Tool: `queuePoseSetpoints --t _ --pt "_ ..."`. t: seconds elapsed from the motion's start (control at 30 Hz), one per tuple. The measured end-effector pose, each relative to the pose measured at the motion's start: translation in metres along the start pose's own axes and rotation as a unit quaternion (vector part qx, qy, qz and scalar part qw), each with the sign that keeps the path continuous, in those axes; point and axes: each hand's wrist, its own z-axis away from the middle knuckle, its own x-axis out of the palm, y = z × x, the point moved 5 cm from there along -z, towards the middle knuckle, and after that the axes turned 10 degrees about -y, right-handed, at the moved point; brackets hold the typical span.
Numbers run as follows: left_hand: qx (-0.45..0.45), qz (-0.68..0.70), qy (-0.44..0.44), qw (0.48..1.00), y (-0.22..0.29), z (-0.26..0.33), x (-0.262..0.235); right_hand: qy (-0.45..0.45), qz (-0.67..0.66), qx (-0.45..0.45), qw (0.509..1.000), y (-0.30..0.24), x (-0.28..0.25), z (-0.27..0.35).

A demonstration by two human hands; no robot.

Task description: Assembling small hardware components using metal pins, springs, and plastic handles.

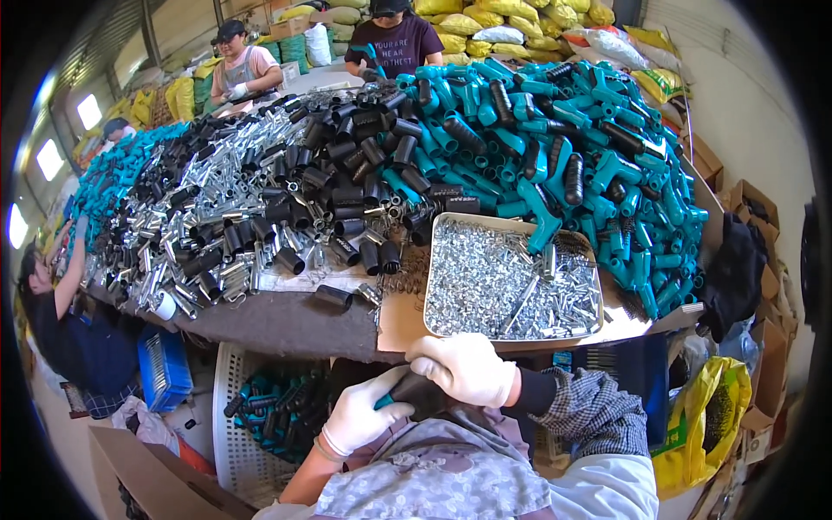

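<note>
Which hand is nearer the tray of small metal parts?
Right. The right hand is just below the near edge of the tray in the picture; the left hand is lower and farther left, gripping a dark piece.

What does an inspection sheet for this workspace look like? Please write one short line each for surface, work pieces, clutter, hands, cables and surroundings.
Surface: dark-covered table, mostly buried under heaped parts.
Work pieces: a dark piece with some teal at the left fingers; its full shape is hidden.
Clutter: heaps of teal housings, black sleeves and silver metal parts; a shallow tray of small metal pieces.
Hands: left hand and right hand, both in white gloves, hold the dark piece.
Cables: nothing seen.
Surroundings: white crate of parts below the table edge, blue crate, yellow bag, stacked sacks, other people around the table.
</note>
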Motion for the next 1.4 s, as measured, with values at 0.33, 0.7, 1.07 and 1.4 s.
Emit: queuePoseSetpoints --t 0.33,0.7,1.07,1.4 --pt "0.062 0.481 0.097 0.869 -0.07 -0.046 -0.038 0.264 0.141 0.098 0.949 0.09 -0.173 -0.137" --pt "0.075 0.548 0.047 0.832 -0.085 -0.05 -0.04 0.21 -0.347 0.248 0.88 0.193 -0.198 -0.198" --pt "0.079 0.473 0.073 0.875 -0.076 -0.046 -0.037 0.258 -0.32 0.061 0.909 0.067 -0.154 -0.057" --pt "-0.066 0.283 0.04 0.956 -0.019 0.014 -0.011 0.197 -0.232 0.151 0.94 0.012 -0.022 0.085"
